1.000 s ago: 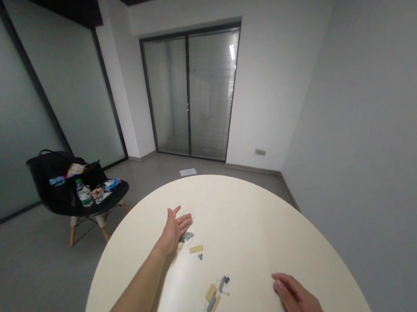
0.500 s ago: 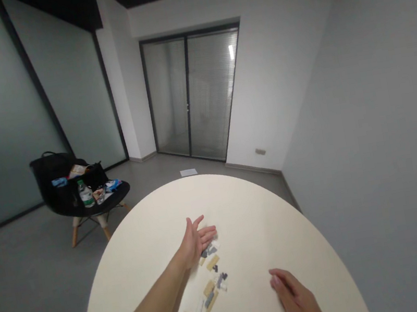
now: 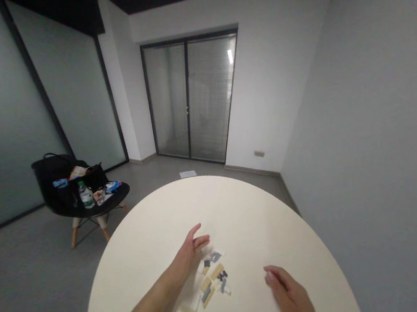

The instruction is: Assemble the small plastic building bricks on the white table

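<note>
Standing beyond the table point(image 3: 241, 214), black chair point(image 3: 114, 196)

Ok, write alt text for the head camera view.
Open left hand and curled right hand flank small tan and grey toy building pieces on a round cream tabletop. Behind, a black chair with wooden legs holds a black bag and a plastic water bottle.

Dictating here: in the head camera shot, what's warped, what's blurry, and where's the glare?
In the head view, the wide lens warps the walls and the round white table; the small tan and grey bricks look soft, too blurred for fine detail; a bright streak of glare sits on the glass door; the left side of the room falls dim.
</note>
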A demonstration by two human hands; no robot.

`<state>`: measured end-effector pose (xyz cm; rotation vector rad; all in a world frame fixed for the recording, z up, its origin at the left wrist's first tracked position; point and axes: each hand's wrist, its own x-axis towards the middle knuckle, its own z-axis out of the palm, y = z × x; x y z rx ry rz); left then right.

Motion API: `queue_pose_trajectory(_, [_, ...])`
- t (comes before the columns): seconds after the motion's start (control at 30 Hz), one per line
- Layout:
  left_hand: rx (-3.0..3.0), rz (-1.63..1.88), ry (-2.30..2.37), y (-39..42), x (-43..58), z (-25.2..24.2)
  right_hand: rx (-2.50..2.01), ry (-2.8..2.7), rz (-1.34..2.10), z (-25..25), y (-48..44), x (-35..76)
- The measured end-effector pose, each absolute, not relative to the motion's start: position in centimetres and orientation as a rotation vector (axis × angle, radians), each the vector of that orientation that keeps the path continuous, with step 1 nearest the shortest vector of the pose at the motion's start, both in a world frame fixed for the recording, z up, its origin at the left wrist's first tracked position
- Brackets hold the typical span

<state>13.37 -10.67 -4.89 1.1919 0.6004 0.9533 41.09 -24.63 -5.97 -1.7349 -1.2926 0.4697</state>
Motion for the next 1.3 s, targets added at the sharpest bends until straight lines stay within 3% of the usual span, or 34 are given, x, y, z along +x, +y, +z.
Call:
queue_pose_trajectory(0.17, [2.008, 0.576, 0.892, -15.1, 6.4, -5.4, -1.730, -1.314, 0.479, -5.9, -24.8, 41.1])
queue_pose_trajectory(0.33, [2.393, 0.334, 0.951, -16.6, 4.6, -4.7, -1.727, -1.306, 0.462, -5.7, -24.7, 41.1])
queue_pose_trajectory(0.93, [2.376, 0.405, 1.109, -12.2, 8.6, -4.7, -1.710, -1.375, 0.456, -5.2, -25.1, 40.7])
queue_pose_trajectory(1.3, [2.159, 0.755, 1.231, -11.5, 8.9, -5.8, -1.706, -1.665, 0.450, -4.3, -22.7, 41.7])
